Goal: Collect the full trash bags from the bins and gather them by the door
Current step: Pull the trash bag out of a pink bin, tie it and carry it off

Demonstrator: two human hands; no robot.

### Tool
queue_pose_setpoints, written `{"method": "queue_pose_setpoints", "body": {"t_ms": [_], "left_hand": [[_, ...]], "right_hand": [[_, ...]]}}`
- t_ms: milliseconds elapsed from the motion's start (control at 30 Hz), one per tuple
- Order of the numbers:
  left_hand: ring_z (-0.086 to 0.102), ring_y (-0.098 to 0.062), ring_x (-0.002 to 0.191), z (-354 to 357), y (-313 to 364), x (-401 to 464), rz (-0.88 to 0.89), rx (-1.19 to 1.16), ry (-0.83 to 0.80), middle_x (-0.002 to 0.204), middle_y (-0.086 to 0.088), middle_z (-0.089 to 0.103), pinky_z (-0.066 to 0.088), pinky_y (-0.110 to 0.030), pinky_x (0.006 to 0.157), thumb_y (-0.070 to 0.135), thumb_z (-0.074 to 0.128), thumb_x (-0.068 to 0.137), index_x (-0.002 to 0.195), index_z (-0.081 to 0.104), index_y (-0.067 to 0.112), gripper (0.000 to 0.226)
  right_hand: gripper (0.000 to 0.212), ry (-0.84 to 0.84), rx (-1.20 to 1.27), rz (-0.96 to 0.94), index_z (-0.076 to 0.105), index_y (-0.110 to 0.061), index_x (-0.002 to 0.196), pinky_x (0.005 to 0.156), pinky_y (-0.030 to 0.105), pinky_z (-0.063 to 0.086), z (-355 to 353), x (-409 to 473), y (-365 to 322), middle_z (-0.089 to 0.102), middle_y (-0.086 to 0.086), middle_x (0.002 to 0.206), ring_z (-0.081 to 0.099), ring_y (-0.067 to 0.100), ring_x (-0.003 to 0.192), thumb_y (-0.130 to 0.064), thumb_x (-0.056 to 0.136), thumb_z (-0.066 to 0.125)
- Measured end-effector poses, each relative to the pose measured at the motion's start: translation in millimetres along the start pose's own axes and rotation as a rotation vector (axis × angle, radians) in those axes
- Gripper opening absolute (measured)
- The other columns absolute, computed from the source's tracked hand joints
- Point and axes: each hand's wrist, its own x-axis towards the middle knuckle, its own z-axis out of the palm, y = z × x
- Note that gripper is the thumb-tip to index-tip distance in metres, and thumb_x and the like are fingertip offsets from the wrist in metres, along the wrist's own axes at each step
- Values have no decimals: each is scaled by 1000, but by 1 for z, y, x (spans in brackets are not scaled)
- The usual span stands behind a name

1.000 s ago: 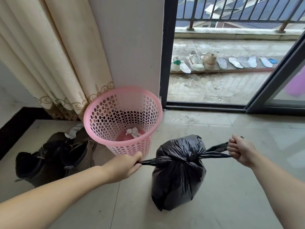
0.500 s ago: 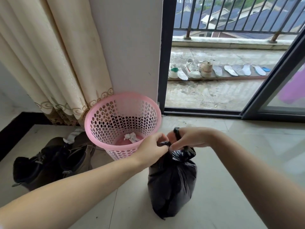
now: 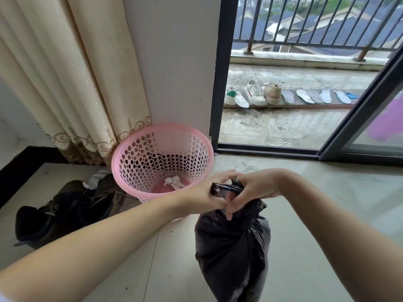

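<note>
A full black trash bag (image 3: 233, 251) stands upright on the tiled floor, right of a pink perforated bin (image 3: 162, 158). Both hands meet at the bag's neck. My left hand (image 3: 207, 195) has a twisted black strip of the bag looped over its fingers. My right hand (image 3: 253, 189) pinches the other strip at the knot, its fingers pointing down onto the bag's top. Inside the bin lies only a crumpled white paper (image 3: 173, 182).
Dark boots (image 3: 65, 211) lie on the floor left of the bin, under a beige curtain (image 3: 72, 73). The sliding balcony door (image 3: 359, 136) stands open at the right; shoes and insoles (image 3: 272, 94) line the balcony. Bare tiles stretch right of the bag.
A second ago my hands pulled the two bag strips wide apart; they have come together over the bag's neck and now work the strips around each other. The camera has tilted up slightly.
</note>
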Motion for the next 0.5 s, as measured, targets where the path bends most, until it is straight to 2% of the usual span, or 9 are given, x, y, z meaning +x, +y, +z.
{"method": "queue_pose_setpoints", "body": {"t_ms": [67,133,200,267,300,333,367,433,500], "left_hand": [[59,-11,108,-1,5,2,0,-75,-149,103,2,66,42,-36,108,-6,59,78,123,50,26,57],[59,-5,98,-7,6,1,-19,-59,-228,90,12,65,43,-32,105,0,59,85,105,58,25,31],[59,2,91,-9,-1,1,-31,-38,-230,87,17,65,45,-22,93,10,58,91,94,63,24,15],[63,-6,88,-10,-11,5,-19,-158,-173,87,5,67,47,-28,95,9,57,90,91,65,10,9],[64,-13,80,-11,-15,7,-29,-270,-134,79,-2,67,49,-35,97,8,57,89,88,63,6,6],[61,-16,65,-13,-18,10,-50,-387,-106,65,-3,62,52,-36,93,9,56,88,83,58,7,6],[51,-14,51,-14,-21,13,-77,-462,-99,54,1,51,55,-32,82,10,55,89,78,53,11,11],[32,-10,44,-15,-27,20,-137,-488,-125,49,6,34,50,-23,63,18,51,96,78,52,14,19],[26,-10,45,-12,-38,25,-202,-415,-162,50,5,28,44,-21,58,31,46,98,82,56,13,26]], "right_hand": [[17,-37,-60,-1,74,-22,79,104,30,44,0,1,-4,63,10,114,58,20,111,-14,89,62],[21,-87,-28,3,74,-22,77,91,28,50,-4,-5,-3,71,-1,94,66,14,92,-12,90,60],[17,-84,44,-31,73,-19,77,79,23,51,-10,-13,3,72,-4,80,68,12,80,-12,88,62],[11,6,202,-131,71,-13,77,79,24,51,-16,-18,16,71,3,83,67,15,83,-15,84,63],[10,65,315,-188,69,-11,77,79,25,52,-18,-19,26,69,6,82,66,16,82,-18,82,64],[14,110,430,-229,65,-9,74,76,25,52,-19,-19,35,64,7,75,64,17,76,-21,81,65],[20,136,525,-246,58,-10,71,69,24,49,-19,-17,46,55,3,65,58,15,64,-25,81,67],[31,163,601,-206,47,-13,70,57,19,36,-17,-10,64,35,-5,54,35,10,50,-32,86,65],[28,194,532,-117,48,-11,74,50,16,27,-13,1,75,29,-9,52,25,7,49,-31,91,57]]}}
